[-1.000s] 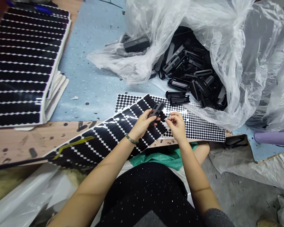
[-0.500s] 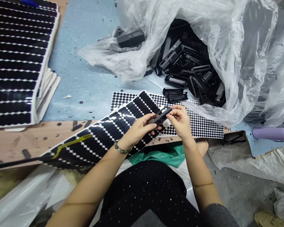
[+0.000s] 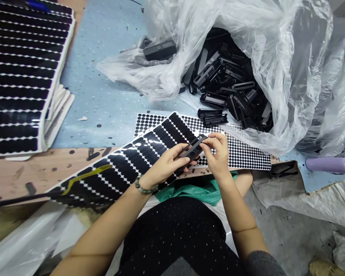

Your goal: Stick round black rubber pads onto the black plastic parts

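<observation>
A long black plastic part [image 3: 193, 148] is gripped in my left hand [image 3: 168, 163], with the thumb on the near side and fingers beneath. At the part's upper right end, my right hand [image 3: 217, 154] has its thumb and index finger pressed together; whatever lies between those fingertips is too small to make out. Under my hands lie a sheet of black oval stickers [image 3: 132, 163] and a white sheet of small black dots [image 3: 247, 152]. Just beyond them, two black parts [image 3: 212, 117] rest by the opening of a clear plastic bag [image 3: 281, 76] full of similar parts [image 3: 235, 82].
A thick stack of black sticker sheets [image 3: 23, 76] lies at the left on the blue table [image 3: 83, 103]. A purple bottle [image 3: 327, 165] is at the right edge. A yellow strip [image 3: 87, 177] crosses the sticker sheet near the table's front edge.
Both hands and the held part have shifted slightly down and to the left. My right fingertips have moved onto the part's upper end.
</observation>
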Demonstrator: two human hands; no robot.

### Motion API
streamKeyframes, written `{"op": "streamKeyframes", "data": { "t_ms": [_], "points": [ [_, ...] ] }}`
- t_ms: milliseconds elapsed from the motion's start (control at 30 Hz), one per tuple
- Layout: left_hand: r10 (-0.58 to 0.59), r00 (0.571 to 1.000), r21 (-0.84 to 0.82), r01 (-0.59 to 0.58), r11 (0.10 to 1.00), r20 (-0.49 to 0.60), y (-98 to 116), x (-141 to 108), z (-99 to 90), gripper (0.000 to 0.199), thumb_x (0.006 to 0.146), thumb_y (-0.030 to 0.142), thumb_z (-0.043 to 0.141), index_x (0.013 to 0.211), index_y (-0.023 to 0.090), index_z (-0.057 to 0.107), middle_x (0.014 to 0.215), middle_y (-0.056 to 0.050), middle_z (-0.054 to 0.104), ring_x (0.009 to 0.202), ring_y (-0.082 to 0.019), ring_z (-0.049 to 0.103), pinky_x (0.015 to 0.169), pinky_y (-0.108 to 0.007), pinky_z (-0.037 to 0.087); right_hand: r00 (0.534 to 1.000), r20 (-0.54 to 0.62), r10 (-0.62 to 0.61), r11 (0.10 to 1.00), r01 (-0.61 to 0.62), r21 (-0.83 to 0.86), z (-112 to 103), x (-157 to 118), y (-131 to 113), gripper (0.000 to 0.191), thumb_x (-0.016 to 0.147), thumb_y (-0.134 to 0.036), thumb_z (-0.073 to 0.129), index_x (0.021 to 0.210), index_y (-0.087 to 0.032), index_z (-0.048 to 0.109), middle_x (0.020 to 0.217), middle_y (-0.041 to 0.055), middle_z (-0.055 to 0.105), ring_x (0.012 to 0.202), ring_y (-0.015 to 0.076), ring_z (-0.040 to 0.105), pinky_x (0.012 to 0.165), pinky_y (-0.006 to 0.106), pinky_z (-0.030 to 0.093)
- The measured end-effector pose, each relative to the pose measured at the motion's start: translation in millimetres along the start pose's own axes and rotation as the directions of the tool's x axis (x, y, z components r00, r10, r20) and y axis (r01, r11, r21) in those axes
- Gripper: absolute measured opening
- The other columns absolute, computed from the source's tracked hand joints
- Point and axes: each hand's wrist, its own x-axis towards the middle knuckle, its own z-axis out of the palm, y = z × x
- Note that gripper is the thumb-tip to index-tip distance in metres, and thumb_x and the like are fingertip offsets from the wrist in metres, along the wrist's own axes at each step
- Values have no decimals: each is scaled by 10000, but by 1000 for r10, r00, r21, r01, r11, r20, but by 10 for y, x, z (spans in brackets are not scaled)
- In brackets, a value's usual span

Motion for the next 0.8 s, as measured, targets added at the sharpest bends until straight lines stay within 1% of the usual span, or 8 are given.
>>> {"op": "streamKeyframes", "data": {
  "t_ms": [67, 133, 233, 300, 433, 567, 667, 800],
  "points": [
    [-7, 999, 74, 4, 997, 34, 48, 6, -18, 350, 735, 246, 677, 1070, 215, 581, 851, -21, 679, 714, -190, 685, 568, -263, 518, 999, 44, 22, 999, -24, 38, -14, -14, -17, 80, 873, -261, 575, 822, -239, 633, 1027, 59, 553, 941, 202, 583, 748, 368, 567],
    [18, 999, 186, -25, 982, 40, 81, 36, -11, 367, 739, 243, 678, 1091, 216, 579, 762, 2, 657, 696, -183, 658, 602, -276, 506, 998, 62, 13, 998, -17, 63, -27, -28, -38, 81, 868, -255, 580, 813, -228, 634, 1029, 69, 553, 946, 209, 584, 740, 377, 569],
    [124, 990, 341, -94, 935, -65, 73, 103, 53, 262, 762, 287, 652, 1006, 208, 600, 777, 0, 664, 734, -184, 638, 678, -302, 496, 998, 48, -44, 998, 42, 54, -36, -45, -61, 94, 880, -230, 566, 821, -220, 640, 1026, 77, 558, 981, 217, 587, 783, 394, 567],
    [176, 976, 401, -111, 909, -129, 39, 138, 107, 194, 785, 307, 606, 949, 203, 595, 810, -9, 674, 744, -183, 641, 707, -316, 492, 994, 39, -101, 995, 100, 30, -38, -54, -61, 107, 892, -203, 550, 848, -214, 646, 1033, 79, 564, 965, 208, 599, 800, 397, 565],
    [221, 965, 443, -137, 886, -143, -7, 156, 158, 189, 791, 332, 566, 923, 197, 582, 791, -12, 672, 720, -184, 648, 678, -313, 500, 974, 23, -225, 974, 225, -24, -58, -89, -55, 134, 902, -163, 535, 894, -204, 662, 1026, 71, 573, 825, 166, 611, 757, 382, 568],
    [307, 937, 477, -194, 857, -169, -7, 149, 156, 210, 761, 336, 584, 916, 195, 598, 807, -19, 687, 706, -170, 639, 644, -285, 506, 933, -15, -360, 929, 356, -103, -96, -127, -85, 148, 893, -138, 560, 930, -207, 686, 950, 60, 595, 860, 176, 610, 731, 351, 568],
    [322, 933, 479, -211, 852, -162, -23, 134, 167, 227, 769, 350, 582, 931, 194, 615, 763, -13, 680, 644, -154, 613, 592, -267, 491, 924, -54, -380, 913, 365, -182, -97, -129, -85, 172, 895, -144, 564, 955, -223, 705, 951, 60, 612, 828, 175, 610, 693, 346, 568],
    [325, 930, 433, -226, 873, -170, -59, 93, 194, 233, 768, 339, 606, 943, 188, 622, 750, -8, 673, 652, -155, 616, 607, -265, 508, 936, -45, -350, 907, 326, -266, -47, -148, -26, 208, 918, -184, 535, 976, -258, 721, 986, 63, 628, 765, 171, 592, 691, 367, 561]
  ]
}}
